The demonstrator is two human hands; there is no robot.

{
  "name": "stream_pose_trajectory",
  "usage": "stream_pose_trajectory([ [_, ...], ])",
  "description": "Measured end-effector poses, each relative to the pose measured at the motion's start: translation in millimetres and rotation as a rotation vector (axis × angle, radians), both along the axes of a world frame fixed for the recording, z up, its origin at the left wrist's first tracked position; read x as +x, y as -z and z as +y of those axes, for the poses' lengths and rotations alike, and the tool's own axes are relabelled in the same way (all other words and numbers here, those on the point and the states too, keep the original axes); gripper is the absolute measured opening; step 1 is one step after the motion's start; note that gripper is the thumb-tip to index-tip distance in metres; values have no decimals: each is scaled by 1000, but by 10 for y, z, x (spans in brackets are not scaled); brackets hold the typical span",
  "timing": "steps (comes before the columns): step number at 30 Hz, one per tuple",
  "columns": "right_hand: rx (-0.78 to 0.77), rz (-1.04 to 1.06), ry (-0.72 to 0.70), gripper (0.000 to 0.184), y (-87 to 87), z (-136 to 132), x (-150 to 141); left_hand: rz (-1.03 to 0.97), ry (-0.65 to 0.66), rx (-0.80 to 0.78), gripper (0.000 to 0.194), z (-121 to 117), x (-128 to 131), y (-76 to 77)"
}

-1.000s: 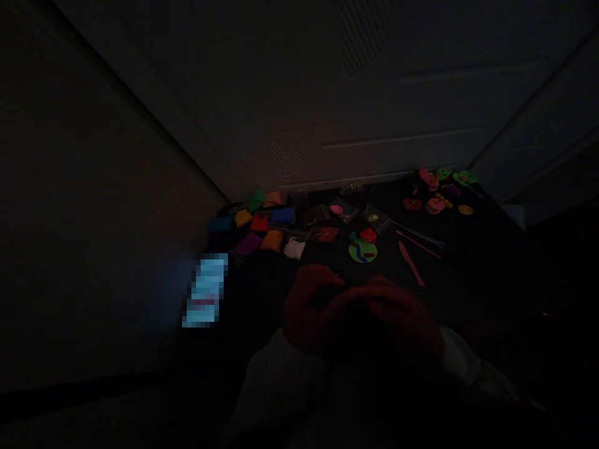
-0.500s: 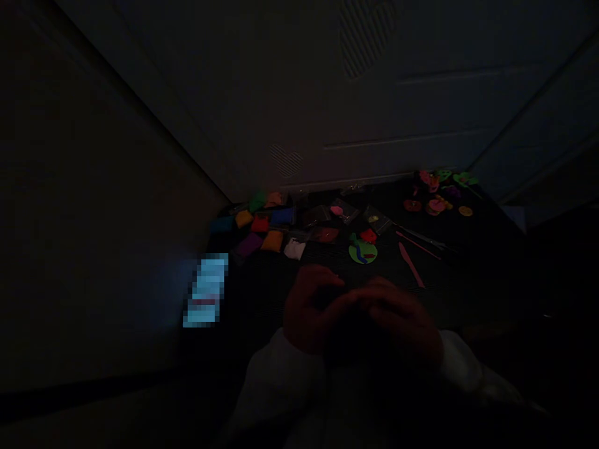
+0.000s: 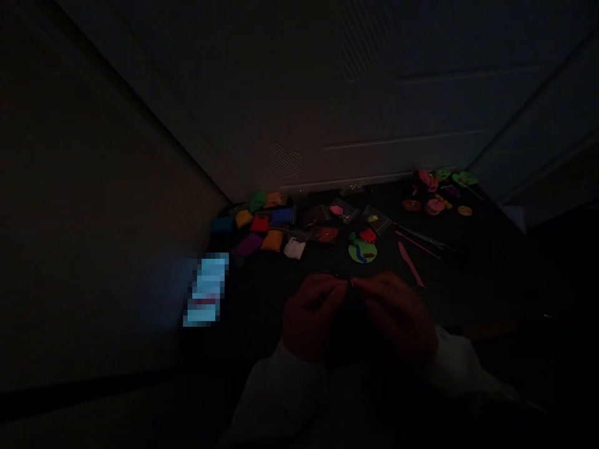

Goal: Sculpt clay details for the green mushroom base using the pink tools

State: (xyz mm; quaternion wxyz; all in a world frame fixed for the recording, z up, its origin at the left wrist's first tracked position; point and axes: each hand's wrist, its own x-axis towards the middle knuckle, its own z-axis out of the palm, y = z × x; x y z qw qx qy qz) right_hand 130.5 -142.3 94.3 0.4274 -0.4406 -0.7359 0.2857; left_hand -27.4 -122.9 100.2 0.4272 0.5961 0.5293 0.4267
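Observation:
The scene is very dark. My left hand [image 3: 312,315] and my right hand [image 3: 397,312] are held together just in front of me, fingertips pinched and meeting at the middle. Whatever sits between the fingertips is too small and dim to name. Both wrists wear pale sleeves. Just beyond the hands lies a green clay disc [image 3: 362,250] with red and blue bits on it. A pink modelling tool [image 3: 410,264] lies to its right.
Several small coloured clay packets [image 3: 264,224] are spread at the back left of a dark mat [image 3: 468,274]. Finished clay shapes [image 3: 440,190] sit at the back right. A glowing blurred screen [image 3: 206,290] lies at the left. A pale panelled door [image 3: 374,125] rises behind.
My left fingers have curled down from an arched pose. Both hands now meet fingertip to fingertip in a pinch.

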Motion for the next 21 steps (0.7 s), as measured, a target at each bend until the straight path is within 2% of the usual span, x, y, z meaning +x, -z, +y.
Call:
stream_pose_trajectory([
  [6,225,-300,69,49,93,-1,-24,-50,-17,-56,11,5,6,12],
  [11,301,-354,85,50,145,-4,-29,-70,-57,-114,10,43,7,45],
  [14,274,-307,86,48,133,-20,-38,-88,-40,-124,10,47,7,63],
  [21,23,-33,109,31,55,-17,-19,-80,-3,-124,9,29,16,55],
])
